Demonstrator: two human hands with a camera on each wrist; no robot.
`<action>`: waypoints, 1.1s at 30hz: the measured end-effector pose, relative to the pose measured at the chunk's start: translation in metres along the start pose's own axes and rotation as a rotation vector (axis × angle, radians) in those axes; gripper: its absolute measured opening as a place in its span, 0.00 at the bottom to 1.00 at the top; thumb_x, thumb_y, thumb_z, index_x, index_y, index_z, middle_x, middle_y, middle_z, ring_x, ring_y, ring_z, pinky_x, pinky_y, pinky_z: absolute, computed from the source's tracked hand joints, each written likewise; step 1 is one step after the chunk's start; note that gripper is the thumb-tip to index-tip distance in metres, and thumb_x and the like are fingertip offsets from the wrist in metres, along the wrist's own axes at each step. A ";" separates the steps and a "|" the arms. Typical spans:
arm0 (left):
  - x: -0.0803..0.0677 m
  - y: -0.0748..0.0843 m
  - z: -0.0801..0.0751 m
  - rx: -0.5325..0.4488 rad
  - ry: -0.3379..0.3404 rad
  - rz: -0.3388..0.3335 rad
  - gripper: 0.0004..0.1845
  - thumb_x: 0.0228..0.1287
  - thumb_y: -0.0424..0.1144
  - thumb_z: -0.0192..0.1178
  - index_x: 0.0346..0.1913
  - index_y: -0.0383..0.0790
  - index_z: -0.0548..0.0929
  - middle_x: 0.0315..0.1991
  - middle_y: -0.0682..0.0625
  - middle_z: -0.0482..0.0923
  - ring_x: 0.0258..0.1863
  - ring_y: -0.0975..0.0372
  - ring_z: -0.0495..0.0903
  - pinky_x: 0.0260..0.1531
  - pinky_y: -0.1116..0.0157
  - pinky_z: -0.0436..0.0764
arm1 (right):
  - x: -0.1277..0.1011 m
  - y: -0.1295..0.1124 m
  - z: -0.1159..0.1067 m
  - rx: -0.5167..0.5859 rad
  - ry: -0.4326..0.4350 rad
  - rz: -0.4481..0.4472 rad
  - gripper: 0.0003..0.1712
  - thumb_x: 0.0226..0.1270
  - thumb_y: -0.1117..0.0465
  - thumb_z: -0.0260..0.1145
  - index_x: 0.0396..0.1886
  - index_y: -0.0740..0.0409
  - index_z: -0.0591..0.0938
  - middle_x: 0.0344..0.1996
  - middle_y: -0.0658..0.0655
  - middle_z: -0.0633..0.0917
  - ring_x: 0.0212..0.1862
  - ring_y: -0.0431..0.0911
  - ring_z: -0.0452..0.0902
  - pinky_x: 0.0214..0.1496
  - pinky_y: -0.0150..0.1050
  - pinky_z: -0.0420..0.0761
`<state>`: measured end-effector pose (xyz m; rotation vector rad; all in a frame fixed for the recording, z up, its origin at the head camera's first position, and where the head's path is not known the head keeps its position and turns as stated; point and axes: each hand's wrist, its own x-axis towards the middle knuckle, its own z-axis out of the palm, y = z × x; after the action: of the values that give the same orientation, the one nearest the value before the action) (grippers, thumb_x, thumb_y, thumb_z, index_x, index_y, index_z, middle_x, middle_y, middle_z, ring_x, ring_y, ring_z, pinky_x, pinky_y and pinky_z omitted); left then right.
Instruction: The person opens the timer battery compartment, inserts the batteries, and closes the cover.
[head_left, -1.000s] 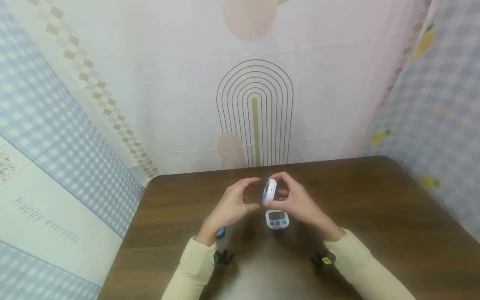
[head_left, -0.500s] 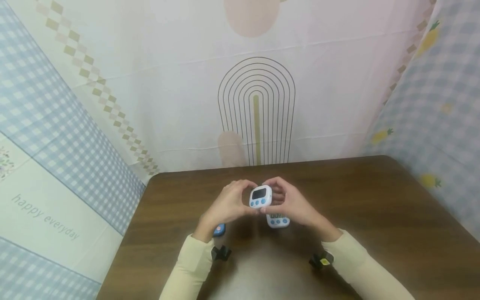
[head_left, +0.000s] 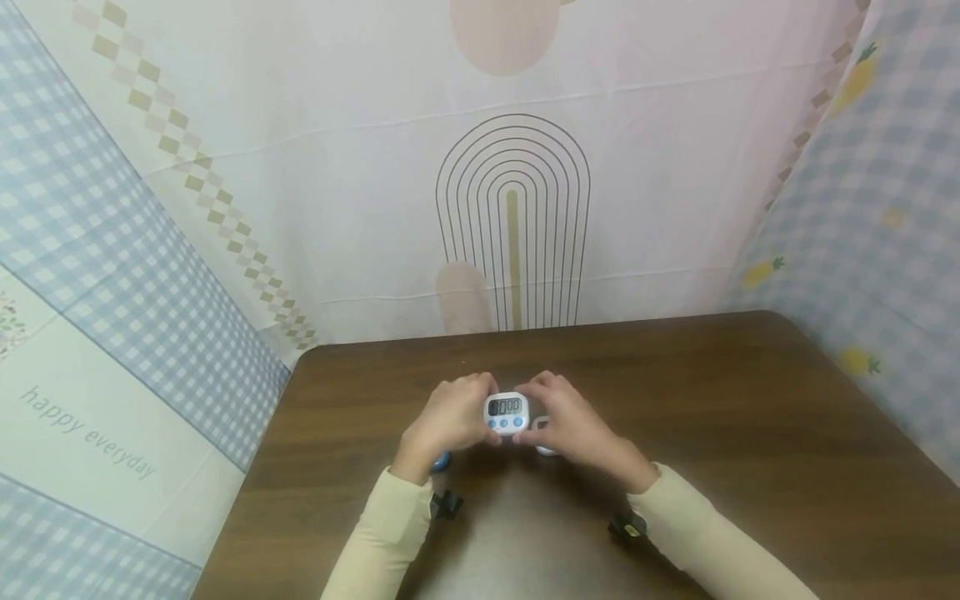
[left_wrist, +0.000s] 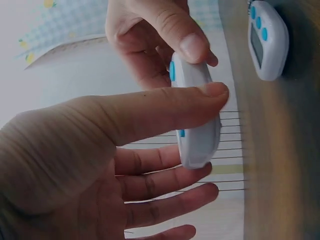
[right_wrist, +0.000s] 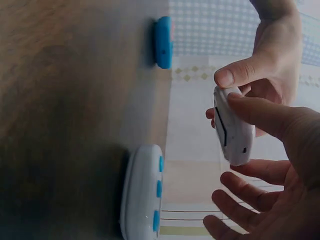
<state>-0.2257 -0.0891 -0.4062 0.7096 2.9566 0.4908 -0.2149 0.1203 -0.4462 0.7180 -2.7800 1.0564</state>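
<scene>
A small white timer (head_left: 506, 412) with a dark display and blue buttons is held just above the brown table (head_left: 750, 417). My left hand (head_left: 457, 417) pinches its left side and my right hand (head_left: 566, 421) pinches its right side, display facing up. In the left wrist view my left thumb lies across the timer (left_wrist: 197, 135). The right wrist view shows the timer (right_wrist: 232, 130) edge-on between both thumbs. A second white timer (right_wrist: 142, 192) lies flat on the table, mostly hidden under my right hand (head_left: 543, 437) in the head view.
A small blue object (right_wrist: 162, 42) lies on the table near my left wrist (head_left: 440, 461). Patterned cloth (head_left: 510, 208) hangs behind the table and along both sides. Bare wood stretches to the right of my hands.
The timer was edge-on in my right hand alone. My left hand has taken hold too, the display has turned up, and both hands have sunk toward the table, covering the second timer.
</scene>
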 end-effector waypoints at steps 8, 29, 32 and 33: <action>0.002 -0.002 0.007 0.041 -0.066 -0.018 0.33 0.43 0.48 0.88 0.50 0.40 0.83 0.36 0.52 0.83 0.31 0.61 0.78 0.35 0.63 0.79 | -0.001 0.001 0.002 -0.098 -0.082 0.003 0.37 0.51 0.55 0.87 0.61 0.60 0.86 0.53 0.57 0.87 0.55 0.52 0.80 0.60 0.56 0.80; 0.003 0.003 0.031 0.146 -0.143 -0.076 0.40 0.40 0.46 0.89 0.59 0.38 0.83 0.45 0.46 0.89 0.46 0.50 0.87 0.67 0.40 0.77 | -0.006 0.005 0.004 -0.119 -0.285 0.021 0.34 0.54 0.58 0.83 0.63 0.59 0.85 0.60 0.59 0.87 0.68 0.59 0.77 0.72 0.66 0.67; 0.003 0.005 0.033 0.157 -0.137 -0.073 0.39 0.39 0.46 0.89 0.57 0.38 0.83 0.45 0.46 0.89 0.46 0.49 0.87 0.66 0.40 0.78 | -0.006 0.007 0.005 -0.122 -0.296 0.028 0.35 0.55 0.57 0.83 0.64 0.59 0.85 0.61 0.59 0.87 0.70 0.59 0.76 0.72 0.67 0.65; 0.003 0.005 0.033 0.163 -0.134 -0.073 0.39 0.39 0.45 0.89 0.56 0.38 0.83 0.44 0.46 0.89 0.45 0.50 0.87 0.65 0.41 0.79 | -0.006 0.007 0.006 -0.122 -0.298 0.027 0.35 0.55 0.57 0.83 0.64 0.60 0.85 0.61 0.59 0.87 0.70 0.60 0.75 0.72 0.67 0.65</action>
<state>-0.2221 -0.0740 -0.4360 0.6193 2.9059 0.1903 -0.2126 0.1231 -0.4563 0.8898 -3.0784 0.8346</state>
